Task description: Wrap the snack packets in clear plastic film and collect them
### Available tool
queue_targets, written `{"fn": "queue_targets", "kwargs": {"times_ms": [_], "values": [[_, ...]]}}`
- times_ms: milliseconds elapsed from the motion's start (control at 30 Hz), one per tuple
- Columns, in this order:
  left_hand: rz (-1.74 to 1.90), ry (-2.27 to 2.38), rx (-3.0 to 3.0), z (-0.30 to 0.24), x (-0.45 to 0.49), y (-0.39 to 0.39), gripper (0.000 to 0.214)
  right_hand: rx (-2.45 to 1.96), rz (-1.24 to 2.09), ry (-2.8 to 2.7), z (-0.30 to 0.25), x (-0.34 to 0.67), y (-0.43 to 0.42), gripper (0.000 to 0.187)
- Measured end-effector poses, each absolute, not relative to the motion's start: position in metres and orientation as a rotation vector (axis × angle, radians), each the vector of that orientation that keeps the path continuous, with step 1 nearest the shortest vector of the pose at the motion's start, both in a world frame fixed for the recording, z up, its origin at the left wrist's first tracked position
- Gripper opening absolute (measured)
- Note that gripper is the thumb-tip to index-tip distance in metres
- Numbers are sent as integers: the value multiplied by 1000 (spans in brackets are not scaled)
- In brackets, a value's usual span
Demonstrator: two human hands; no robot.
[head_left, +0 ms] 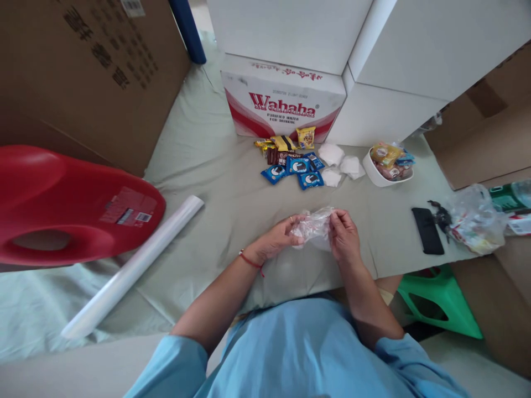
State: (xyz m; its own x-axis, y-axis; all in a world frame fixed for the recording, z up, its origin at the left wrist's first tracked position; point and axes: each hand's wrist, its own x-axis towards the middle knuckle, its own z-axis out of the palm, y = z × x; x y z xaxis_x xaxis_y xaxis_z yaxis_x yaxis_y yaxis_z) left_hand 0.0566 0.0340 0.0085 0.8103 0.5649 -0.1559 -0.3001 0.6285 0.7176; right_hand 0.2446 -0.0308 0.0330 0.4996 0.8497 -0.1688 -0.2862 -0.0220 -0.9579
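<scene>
A crumpled sheet of clear plastic film (313,225) stretches between my two hands above the cloth. My left hand (284,235), with a red cord at the wrist, has its fingers closed round the left side of the film. At the right end, my right hand (345,232) pinches the edge between thumb and fingers. Something whitish shows under the film, but I cannot make out what it is. Beyond my hands lie several blue snack packets (297,165), some yellow packets (284,143) and a brown packet (277,156). Three white wrapped bundles (331,154) sit beside them.
A white bowl (377,174) holds more packets. A Wahaha carton (286,108) stands behind. To the left lie a roll of clear film (136,265) and a red plastic container (83,204). A black phone (427,231), keys (442,218) and a plastic bag (475,218) are at the right.
</scene>
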Motion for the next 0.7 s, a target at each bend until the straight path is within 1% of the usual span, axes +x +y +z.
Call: {"fn": "queue_targets", "kwargs": {"times_ms": [67, 133, 267, 467, 567, 667, 700], "values": [[442, 418, 868, 5, 57, 35, 42, -1347, 939, -588, 32, 249, -32, 38], [461, 462, 931, 2, 56, 37, 38, -1421, 858, -636, 30, 255, -34, 38], [675, 523, 897, 2, 56, 42, 39, -1514, 718, -735, 31, 266, -39, 35], [840, 581, 702, 7, 60, 45, 48, -1534, 791, -772, 36, 265, -42, 33], [864, 616, 656, 8, 58, 45, 50, -1552, 744, -879, 41, 263, -44, 29], [788, 562, 618, 9, 53, 45, 45, -1532, 715, -908, 44, 263, -47, 27], [753, 529, 604, 9, 52, 44, 47, -1517, 728, -893, 44, 264, -47, 28]]}}
